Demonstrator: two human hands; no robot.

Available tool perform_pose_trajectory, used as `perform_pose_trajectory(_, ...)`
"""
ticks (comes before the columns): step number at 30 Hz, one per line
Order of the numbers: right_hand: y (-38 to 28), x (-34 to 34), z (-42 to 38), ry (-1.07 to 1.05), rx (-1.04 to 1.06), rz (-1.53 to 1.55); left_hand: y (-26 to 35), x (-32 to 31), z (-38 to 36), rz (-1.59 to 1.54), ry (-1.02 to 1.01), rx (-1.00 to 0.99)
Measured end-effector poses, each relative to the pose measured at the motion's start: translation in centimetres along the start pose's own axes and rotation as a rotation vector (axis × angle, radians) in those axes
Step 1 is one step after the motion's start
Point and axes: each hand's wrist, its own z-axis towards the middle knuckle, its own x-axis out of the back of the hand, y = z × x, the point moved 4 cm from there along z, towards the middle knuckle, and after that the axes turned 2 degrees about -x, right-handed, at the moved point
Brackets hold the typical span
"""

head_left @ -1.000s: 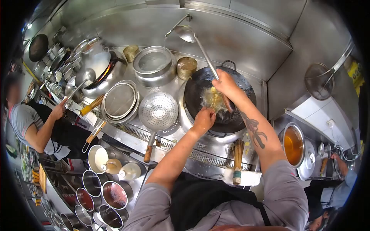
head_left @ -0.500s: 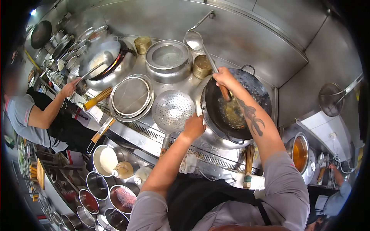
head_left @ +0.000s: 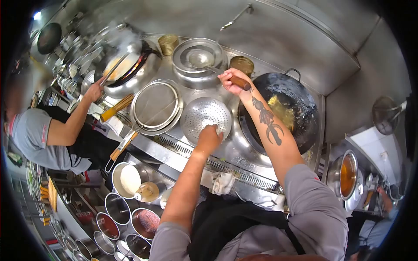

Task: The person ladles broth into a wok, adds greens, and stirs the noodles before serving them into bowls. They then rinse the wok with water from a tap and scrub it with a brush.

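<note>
Steel wall (head_left: 296,48) spans the back, tap (head_left: 237,18) angled off it above the pots. Steel tabletop (head_left: 257,179) runs across below, vented strip along its front. Person in grey shirt (head_left: 37,135) at far left, own hand (head_left: 93,92) on a long tool over a steaming wok of pale liquid. Partial view of another person (head_left: 372,228) at lower right. Black wok (head_left: 305,124) sits right of centre: yellow food (head_left: 283,112) in shiny liquid, partly hidden by the tattooed right forearm. Pot (head_left: 198,79) behind and left of it holds water. Sieve (head_left: 156,105) rests on a bowl, left of the skimmer (head_left: 204,114), which lies near the tabletop front. Bowl (head_left: 347,174) of orange liquid at far right, round strainer (head_left: 384,115) hanging above it. Metal tubs cluster at lower left: one white (head_left: 127,179), one red (head_left: 108,226), bottle (head_left: 148,191) just beside the white one. Ladle (head_left: 213,69) reaches from the right hand (head_left: 235,82) into the pot, bowl end in the water; right grip clamped on its wooden handle. Left hand (head_left: 210,138) is over the skimmer's near side, fingers bent, blurred; can't tell if that grip is apart or together, or touching metal. Brush (head_left: 117,107) left of the sieve, cloth (head_left: 222,182) at the front edge, tins (head_left: 168,45) either side of the pot.
</note>
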Motion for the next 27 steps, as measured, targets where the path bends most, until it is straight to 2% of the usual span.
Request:
perform_pose_trajectory(1,0.0,0.3,-1.4,-0.023,0.021,-0.009,-0.4,-0.9,1.0,-0.003,-0.014,-0.015)
perform_pose_trajectory(3,0.5,0.2,-5.4,-0.029,0.017,-0.039,-0.4,-1.7,4.1,-0.118,0.099,-0.085)
perform_pose_trajectory(5,1.8,-1.3,-10.9,-0.010,0.064,0.013,1.7,-1.3,6.8,-0.215,0.102,-0.056)
perform_pose_trajectory(7,2.2,-0.9,-16.0,-0.035,0.064,-0.019,1.7,-3.1,10.3,-0.555,0.088,0.108)
perform_pose_trajectory(9,3.1,-0.9,-21.6,-0.043,0.039,0.017,0.7,-6.1,14.2,-0.686,0.020,0.201)
perform_pose_trajectory(11,4.3,-1.4,-27.1,-0.001,0.064,-0.033,4.4,-6.5,14.4,-1.161,0.055,0.545)
perform_pose_trajectory(13,5.7,-1.4,-32.0,0.056,0.122,-0.050,5.7,-8.3,15.3,-1.119,0.007,0.527)
perform_pose_trajectory(15,6.7,-0.9,-36.3,0.158,0.147,-0.129,8.0,-10.8,14.9,-1.131,-0.004,0.536)
perform_pose_trajectory(18,8.5,-1.0,-42.2,0.483,0.274,-0.519,10.7,-15.3,14.1,-1.325,-0.083,0.592)
perform_pose_trajectory(19,9.0,-0.6,-43.8,0.560,0.325,-0.684,10.1,-18.4,15.0,-1.309,-0.125,0.510)
perform_pose_trajectory(20,9.6,-0.4,-45.1,0.621,0.345,-0.778,11.2,-19.2,14.4,-1.556,-0.159,0.442)
perform_pose_trajectory(21,10.1,0.0,-46.3,0.673,0.368,-0.877,14.8,-17.1,13.3,-1.173,-0.178,0.624)
perform_pose_trajectory(22,10.9,0.4,-47.2,0.717,0.379,-0.982,15.7,-18.1,13.0,-1.391,-0.090,0.624)
perform_pose_trajectory(23,11.5,0.8,-48.2,0.779,0.407,-1.087,18.1,-16.9,11.8,-1.298,-0.059,0.640)
perform_pose_trajectory(25,13.0,2.8,-49.6,0.821,0.471,-1.197,17.5,-20.6,13.1,-1.384,-0.168,0.477)
perform_pose_trajectory(26,13.5,4.1,-49.9,0.806,0.470,-1.204,18.2,-20.0,12.8,-1.382,-0.151,0.474)
perform_pose_trajectory(27,14.1,5.7,-50.1,0.824,0.486,-1.140,19.1,-18.9,12.0,-1.071,-0.114,0.481)
